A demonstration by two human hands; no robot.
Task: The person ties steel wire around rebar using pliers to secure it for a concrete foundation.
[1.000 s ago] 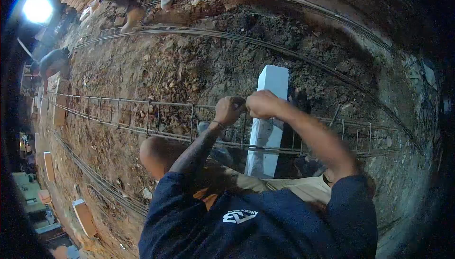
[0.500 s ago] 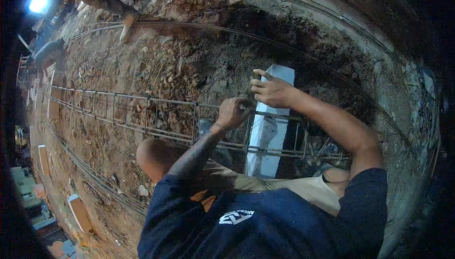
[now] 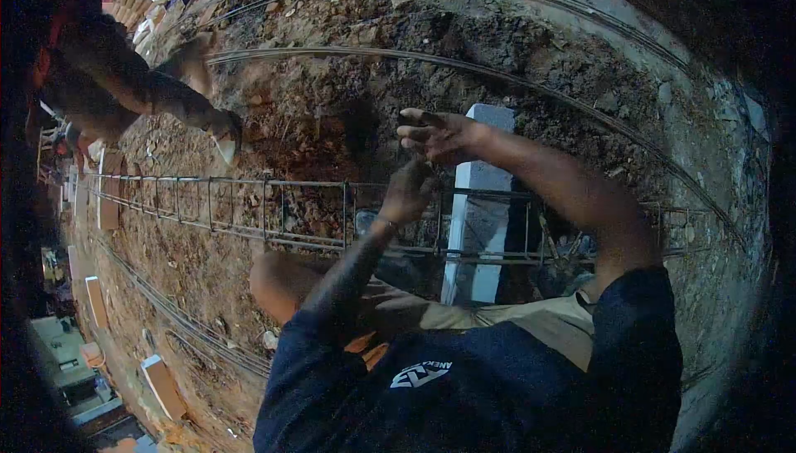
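A long steel rebar cage (image 3: 346,213) with rectangular stirrups runs across the ground in front of me. A white block (image 3: 479,222) lies crosswise at the cage, with its bars passing over it. My left hand (image 3: 406,193) is at the cage's far bar, just left of the block, its fingers curled and blurred; what they grip is hidden. Just above it, my right hand (image 3: 442,138) is held over the left fingertips, fingers bent and apart, with nothing visible in them.
At upper left, another person's leg (image 3: 178,101) stands on the rough soil. Thin steel rods (image 3: 348,53) lie beyond the cage, and more rods (image 3: 186,316) lie on the near side. Several pale blocks (image 3: 163,387) sit at lower left.
My right hand has shifted left, from above the block to over my left hand. My left hand stays near the far bar. The other person's legs have come closer at upper left.
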